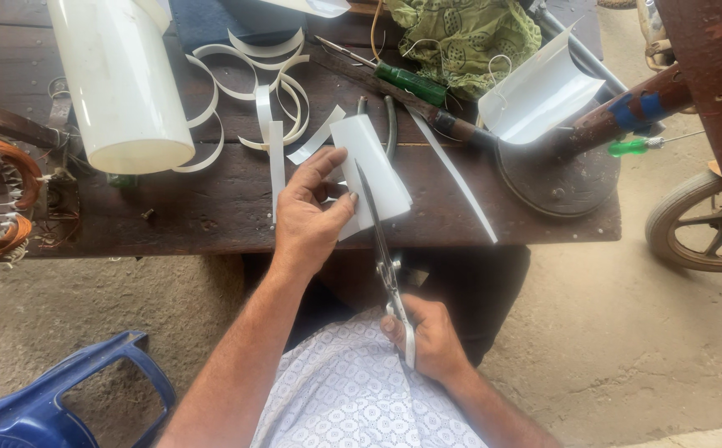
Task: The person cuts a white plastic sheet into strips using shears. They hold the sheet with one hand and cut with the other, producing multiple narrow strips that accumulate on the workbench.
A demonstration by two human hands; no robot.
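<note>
Head cam: left hand (pixel 309 214) pinches a white plastic sheet piece (pixel 369 170) by its near edge, just over the front of the dark wooden bench (pixel 212 207). Right hand (pixel 431 336) is closed round the scissors (pixel 382 241) handles, blades into the sheet. Looks light, thin, springy & prob. slick, so best held close beside the cut line. Cut strips (pixel 270 83) curl nearby.

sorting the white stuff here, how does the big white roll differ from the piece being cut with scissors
The big white roll is a thick, tightly wound cylinder lying free on the wooden table; the white sheet piece is small and only loosely curved. The roll is untouched; the piece is held by the left hand with scissors in it. Both are glossy white.
</note>
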